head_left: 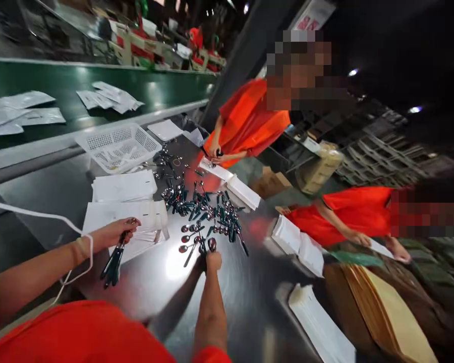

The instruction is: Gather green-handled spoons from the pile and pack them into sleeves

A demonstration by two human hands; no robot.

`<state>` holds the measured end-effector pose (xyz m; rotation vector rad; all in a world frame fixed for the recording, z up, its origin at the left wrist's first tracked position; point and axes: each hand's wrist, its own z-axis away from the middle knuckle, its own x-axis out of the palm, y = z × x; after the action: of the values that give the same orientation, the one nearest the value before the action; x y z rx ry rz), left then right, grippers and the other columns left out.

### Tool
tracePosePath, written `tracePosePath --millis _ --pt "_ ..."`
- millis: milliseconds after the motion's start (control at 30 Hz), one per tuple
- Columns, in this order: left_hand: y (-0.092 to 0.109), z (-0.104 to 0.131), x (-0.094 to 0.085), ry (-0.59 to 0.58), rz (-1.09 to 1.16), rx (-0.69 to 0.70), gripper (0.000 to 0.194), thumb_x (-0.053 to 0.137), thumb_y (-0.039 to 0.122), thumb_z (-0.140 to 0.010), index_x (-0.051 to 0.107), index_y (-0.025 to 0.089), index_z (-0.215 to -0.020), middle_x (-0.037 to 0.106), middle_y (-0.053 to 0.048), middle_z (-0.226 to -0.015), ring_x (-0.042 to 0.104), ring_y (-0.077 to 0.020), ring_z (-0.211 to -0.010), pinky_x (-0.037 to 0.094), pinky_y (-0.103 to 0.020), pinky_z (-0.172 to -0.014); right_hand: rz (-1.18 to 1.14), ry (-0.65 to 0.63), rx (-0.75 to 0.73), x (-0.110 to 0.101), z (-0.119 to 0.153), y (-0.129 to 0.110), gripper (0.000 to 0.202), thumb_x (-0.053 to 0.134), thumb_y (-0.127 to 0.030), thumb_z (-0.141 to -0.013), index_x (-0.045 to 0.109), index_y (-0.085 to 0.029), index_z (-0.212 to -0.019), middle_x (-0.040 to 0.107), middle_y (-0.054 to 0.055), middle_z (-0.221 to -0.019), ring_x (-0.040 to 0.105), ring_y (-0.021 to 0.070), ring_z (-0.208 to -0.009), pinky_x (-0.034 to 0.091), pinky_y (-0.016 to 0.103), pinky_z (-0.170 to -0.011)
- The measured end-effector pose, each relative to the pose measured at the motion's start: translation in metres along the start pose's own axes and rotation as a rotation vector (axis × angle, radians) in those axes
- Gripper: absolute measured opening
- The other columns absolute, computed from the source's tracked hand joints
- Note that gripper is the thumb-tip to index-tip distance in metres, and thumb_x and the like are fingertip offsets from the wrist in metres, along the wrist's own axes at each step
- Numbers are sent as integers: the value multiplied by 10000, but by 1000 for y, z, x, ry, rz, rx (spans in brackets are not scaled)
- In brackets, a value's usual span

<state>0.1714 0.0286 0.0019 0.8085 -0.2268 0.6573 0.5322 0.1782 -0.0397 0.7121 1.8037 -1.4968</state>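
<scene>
My left hand [121, 233] is closed round a bundle of dark-handled spoons [114, 266]; their handles point down toward me and the metal ends show above my fingers. My right hand [214, 261] is closed on a spoon [212, 244] at the near edge of the pile, its bowl showing above the fist. Just beyond lies a loose pile of shiny metal spoons [196, 201] with dark green handles. A few single spoons [186, 238] lie to the left of my right hand. White flat packets [115, 214] are stacked beside my left hand.
The metal table [249, 302] bears a white perforated basket [121, 146] and stacks of white packets [321, 322] along its right side. Beyond runs a green conveyor [166, 88] with packets on it. Two people in orange-red shirts work opposite. A white cord [41, 213] crosses my left forearm.
</scene>
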Motion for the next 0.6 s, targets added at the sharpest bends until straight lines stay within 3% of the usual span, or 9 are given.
tracePosePath --millis 67,100,167,233,333,400,500,600 --pt "4 -1 3 -62 2 11 425 1050 197 -672 673 204 -869 532 18 -687 492 -109 -497 381 -200 -458 -85 121 160 2 14 6 283 768 -535 -1056 756 -286 -1190 776 78 -1073 769 215 -796 658 398 -697" --pt "4 -2 5 -95 -1 11 431 1060 214 -680 669 213 -861 544 13 -700 516 -118 -504 396 -210 -469 -123 170 222 3 22 10 266 794 -573 -972 721 -326 -1039 723 26 -861 672 211 -568 565 392 -552" --pt "2 -6 8 -152 -7 11 443 1071 224 -688 654 220 -837 557 7 -712 543 -125 -515 413 -220 -487 -203 245 310 4 36 12 342 783 -613 -774 543 -369 -777 470 -83 -570 434 221 -323 393 402 -439" --pt "-3 -11 12 -193 -21 21 465 1079 220 -678 630 221 -801 551 8 -707 540 -124 -521 411 -225 -492 -293 276 350 7 49 6 427 757 -612 -632 410 -369 -690 355 -111 -493 400 219 -291 396 426 -449" --pt "-13 -18 20 -225 -53 58 562 1125 301 -629 583 220 -755 540 7 -706 514 -123 -542 376 -231 -488 -454 238 351 23 70 -29 413 736 -663 -582 432 -401 -676 511 -27 -527 585 290 -392 519 516 -509" --pt "-22 -19 25 -242 -64 95 627 1148 406 -597 571 218 -755 569 -12 -743 516 -125 -572 341 -229 -487 -617 111 353 41 89 -65 416 751 -727 -610 494 -407 -680 606 25 -598 640 317 -448 564 550 -534" --pt "-37 -16 27 -276 -53 173 664 1153 463 -566 572 216 -770 610 -38 -801 519 -127 -609 292 -238 -495 -779 -136 354 72 123 -119 469 805 -734 -635 545 -347 -687 596 10 -614 607 249 -449 562 465 -506" --pt "-44 -8 20 -292 -54 216 660 1161 407 -525 594 226 -809 553 5 -732 440 -114 -586 244 -239 -502 -780 -213 322 95 150 -159 487 805 -695 -664 543 -286 -691 537 -29 -609 567 174 -487 518 336 -500"
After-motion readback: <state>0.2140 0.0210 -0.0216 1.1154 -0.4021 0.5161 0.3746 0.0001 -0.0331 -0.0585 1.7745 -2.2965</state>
